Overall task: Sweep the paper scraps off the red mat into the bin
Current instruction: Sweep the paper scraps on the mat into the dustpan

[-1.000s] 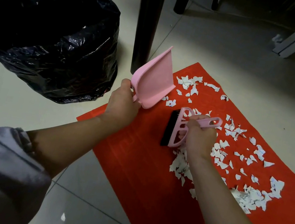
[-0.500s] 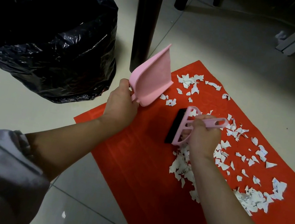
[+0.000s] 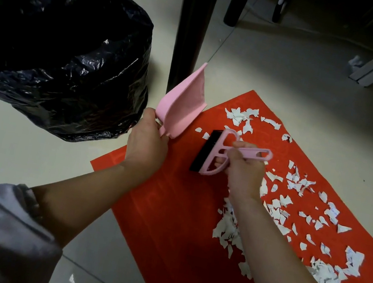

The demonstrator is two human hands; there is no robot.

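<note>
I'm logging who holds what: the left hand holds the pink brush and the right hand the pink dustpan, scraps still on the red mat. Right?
Not quite: the tools are swapped. The head view shows the left hand holding the dustpan and the right hand the brush. Scraps still lie on the mat.

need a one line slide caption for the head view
Left hand holds pink dustpan, right hand holds brush over scraps on red mat.
</note>
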